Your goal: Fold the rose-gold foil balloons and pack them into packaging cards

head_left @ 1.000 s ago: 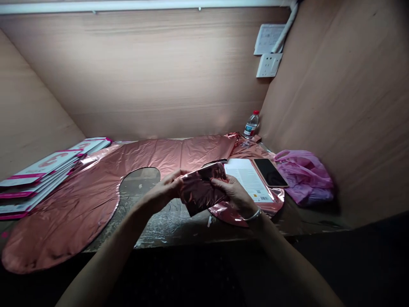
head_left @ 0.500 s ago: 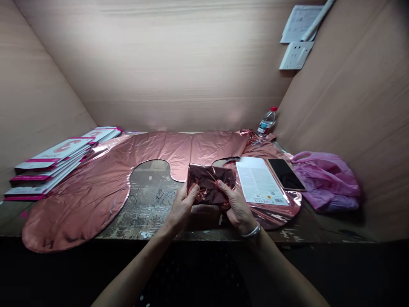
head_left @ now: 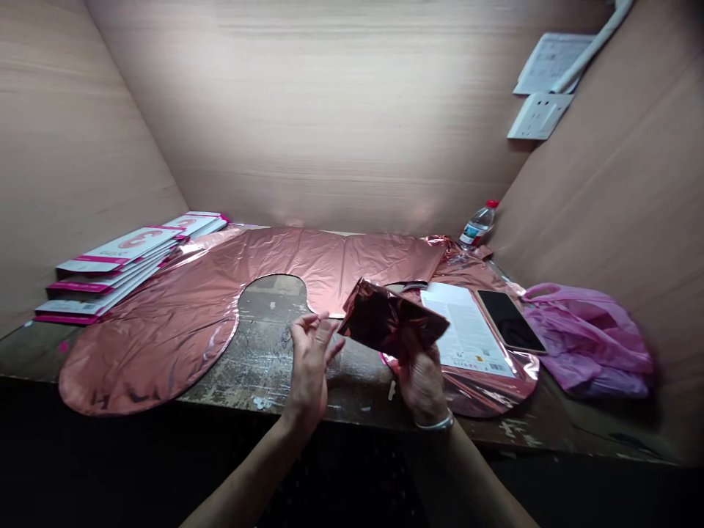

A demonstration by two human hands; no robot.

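At lower centre, the right hand [head_left: 423,385] grips the folded foil [head_left: 379,317] by its near side, probably to leave its left edge free. The left hand [head_left: 309,363], fingers parted, is just beside that edge; touching, I cannot tell. Behind spreads 1 sheet [head_left: 146,352], overlaid right of centre by 1 card [head_left: 467,334]; boxes [head_left: 124,253] crowd the left, 1 bag [head_left: 588,341] the right.

From the left hand [head_left: 309,363], bare tabletop [head_left: 267,326] gave passage toward eleven o'clock; stacked boxes [head_left: 124,253] blocked farther off at ten, folded foil [head_left: 379,315] close by at two, the pink bag [head_left: 591,337] at three.
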